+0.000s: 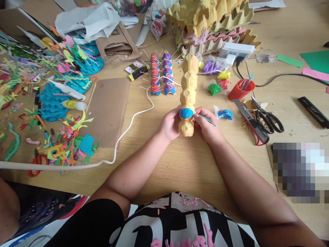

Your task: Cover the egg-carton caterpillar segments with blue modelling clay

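A long yellow egg-carton strip [189, 85] with several bumps lies lengthwise before me, a blue clay patch [186, 113] on its second bump from the near end. My left hand [171, 124] is closed on the strip's left side. On the other side, my right hand [207, 125] pinches a thin blue stick [208, 120] beside the blue patch. Some of its fingers go behind the strip and are hidden. A bag of blue clay [225, 114] lies to the right of that hand. Two painted carton strips, one red and blue [155, 73], one purple and blue [167, 72], stand farther back.
A white cable [133, 118] curves across the table's left half, past a cardboard sheet [108, 109] and paper scraps. To the right are a red cup [241, 90], a box cutter [250, 120] and scissors [268, 118]. Egg trays [213, 20] and a power strip [236, 49] stand behind.
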The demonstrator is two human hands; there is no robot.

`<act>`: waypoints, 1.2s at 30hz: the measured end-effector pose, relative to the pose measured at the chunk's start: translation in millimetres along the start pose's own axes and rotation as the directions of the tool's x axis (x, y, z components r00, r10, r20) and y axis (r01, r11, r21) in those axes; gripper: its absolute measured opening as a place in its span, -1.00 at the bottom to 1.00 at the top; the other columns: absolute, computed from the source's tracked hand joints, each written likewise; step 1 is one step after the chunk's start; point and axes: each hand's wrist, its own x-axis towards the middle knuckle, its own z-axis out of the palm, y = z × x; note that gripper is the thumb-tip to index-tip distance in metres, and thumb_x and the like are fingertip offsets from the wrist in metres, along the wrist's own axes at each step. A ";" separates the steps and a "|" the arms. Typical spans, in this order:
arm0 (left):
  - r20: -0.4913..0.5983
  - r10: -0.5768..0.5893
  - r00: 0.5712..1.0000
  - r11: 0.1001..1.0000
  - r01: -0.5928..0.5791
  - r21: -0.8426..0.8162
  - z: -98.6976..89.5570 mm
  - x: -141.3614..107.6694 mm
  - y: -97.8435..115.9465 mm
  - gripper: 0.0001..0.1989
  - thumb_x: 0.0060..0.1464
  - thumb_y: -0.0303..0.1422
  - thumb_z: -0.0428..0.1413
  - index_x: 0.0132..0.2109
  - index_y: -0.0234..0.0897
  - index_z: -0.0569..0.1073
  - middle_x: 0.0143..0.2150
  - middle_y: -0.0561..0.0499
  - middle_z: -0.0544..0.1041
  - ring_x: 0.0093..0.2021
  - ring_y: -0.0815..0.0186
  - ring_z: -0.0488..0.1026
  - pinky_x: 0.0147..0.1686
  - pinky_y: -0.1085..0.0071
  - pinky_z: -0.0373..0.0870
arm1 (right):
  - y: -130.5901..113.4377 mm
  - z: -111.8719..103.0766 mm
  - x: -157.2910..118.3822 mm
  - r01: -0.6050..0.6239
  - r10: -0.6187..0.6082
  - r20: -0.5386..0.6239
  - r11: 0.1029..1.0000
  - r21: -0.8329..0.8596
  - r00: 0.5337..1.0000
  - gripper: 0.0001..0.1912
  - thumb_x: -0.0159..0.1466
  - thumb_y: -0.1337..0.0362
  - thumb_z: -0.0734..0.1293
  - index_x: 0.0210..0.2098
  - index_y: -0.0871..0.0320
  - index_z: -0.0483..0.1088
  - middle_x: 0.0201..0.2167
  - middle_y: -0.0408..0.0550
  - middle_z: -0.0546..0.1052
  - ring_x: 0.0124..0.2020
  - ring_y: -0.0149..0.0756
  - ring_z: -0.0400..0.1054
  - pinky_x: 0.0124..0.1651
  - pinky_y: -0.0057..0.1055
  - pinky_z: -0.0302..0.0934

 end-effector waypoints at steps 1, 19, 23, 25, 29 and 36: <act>-0.002 0.003 1.000 1.000 -0.003 -0.002 -0.1 0.1 -0.1 -0.59 0.56 -0.28 0.02 -0.28 -0.29 0.59 -0.39 0.00 0.67 -0.45 0.29 0.62 -0.33 0.37 0.55 | -0.2 0.0 0.0 -0.003 0.003 0.001 1.000 0.003 1.000 -0.64 0.28 -0.07 0.58 -0.35 0.06 0.52 -0.47 -0.23 0.42 -0.43 -0.38 0.19 -0.32 -0.37 0.12; 0.025 0.022 0.999 0.998 -0.024 0.061 0.5 0.6 -1.7 -0.56 0.55 -0.16 0.08 -0.27 -0.29 0.62 -0.41 0.00 0.66 -0.44 0.30 0.61 -0.35 0.40 0.54 | -0.4 0.6 -0.4 -0.004 0.004 0.015 0.999 0.043 1.000 -0.64 0.28 -0.02 0.57 -0.37 0.06 0.46 -0.52 -0.26 0.33 -0.46 -0.40 0.11 -0.32 -0.36 0.04; 0.025 0.023 0.999 0.998 -0.025 0.063 0.3 1.0 -1.1 -0.56 0.55 -0.16 0.09 -0.28 -0.29 0.62 -0.41 0.00 0.66 -0.45 0.30 0.61 -0.35 0.39 0.54 | -0.4 0.6 -0.7 -0.012 0.011 0.017 0.999 0.036 1.000 -0.65 0.27 -0.03 0.57 -0.37 0.06 0.46 -0.51 -0.26 0.34 -0.45 -0.40 0.12 -0.32 -0.36 0.05; 0.035 0.027 0.999 0.997 -0.029 0.069 0.3 0.9 -0.8 -0.56 0.56 -0.19 0.07 -0.28 -0.30 0.62 -0.41 -0.01 0.66 -0.44 0.29 0.61 -0.34 0.38 0.54 | -0.5 0.4 -0.9 -0.017 0.017 0.018 0.999 0.032 1.000 -0.64 0.27 -0.04 0.57 -0.36 0.05 0.46 -0.50 -0.25 0.35 -0.44 -0.39 0.12 -0.31 -0.36 0.05; 0.033 0.020 0.999 0.997 -0.023 0.070 1.1 0.3 -0.7 -0.58 0.55 -0.20 0.08 -0.28 -0.30 0.62 -0.40 -0.01 0.67 -0.41 0.26 0.65 -0.25 0.36 0.59 | -1.0 0.2 -0.8 -0.010 0.009 0.023 1.000 0.026 1.000 -0.64 0.26 -0.04 0.57 -0.37 0.05 0.45 -0.50 -0.26 0.34 -0.43 -0.39 0.14 -0.29 -0.35 0.09; -0.019 0.004 1.000 1.000 -0.004 0.009 2.3 -0.8 0.0 -0.57 0.57 -0.27 0.01 -0.27 -0.29 0.59 -0.40 0.02 0.67 -0.46 0.31 0.60 -0.33 0.39 0.54 | -0.4 0.4 -0.1 -0.061 0.058 0.042 0.996 0.069 0.997 -0.63 0.23 -0.08 0.58 -0.33 0.04 0.49 -0.48 -0.23 0.38 -0.43 -0.36 0.16 -0.33 -0.36 0.07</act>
